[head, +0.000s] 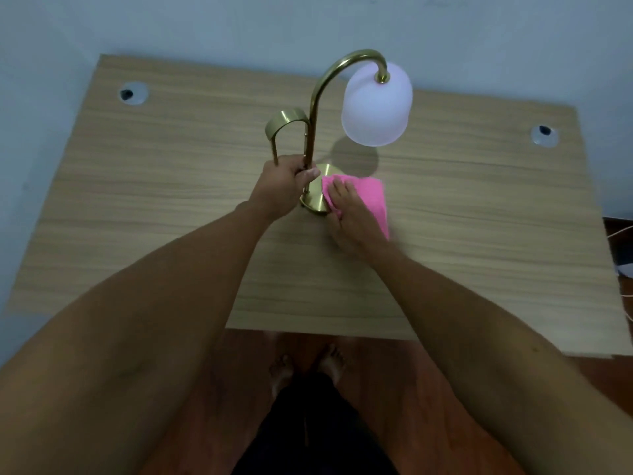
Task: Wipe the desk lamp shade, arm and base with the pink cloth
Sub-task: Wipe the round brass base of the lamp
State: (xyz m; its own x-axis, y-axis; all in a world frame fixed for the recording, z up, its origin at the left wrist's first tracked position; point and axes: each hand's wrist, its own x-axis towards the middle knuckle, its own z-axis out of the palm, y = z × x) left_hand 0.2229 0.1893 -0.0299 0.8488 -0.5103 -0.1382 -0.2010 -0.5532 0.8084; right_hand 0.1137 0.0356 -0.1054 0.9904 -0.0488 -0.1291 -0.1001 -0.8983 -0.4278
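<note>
A brass desk lamp stands on the wooden desk. Its curved arm rises and bends over to a white frosted shade hanging at the upper right. A brass loop handle sits left of the arm. My left hand is closed around the lower arm and handle stems. The round brass base lies below it, partly covered. My right hand presses the pink cloth flat onto the base's right side, fingers spread over the cloth.
Two round cable holes sit in the desk, one at the far left and one at the far right. A pale wall runs behind the desk. My bare feet stand on the reddish floor below the near edge. Cables lie at the right edge.
</note>
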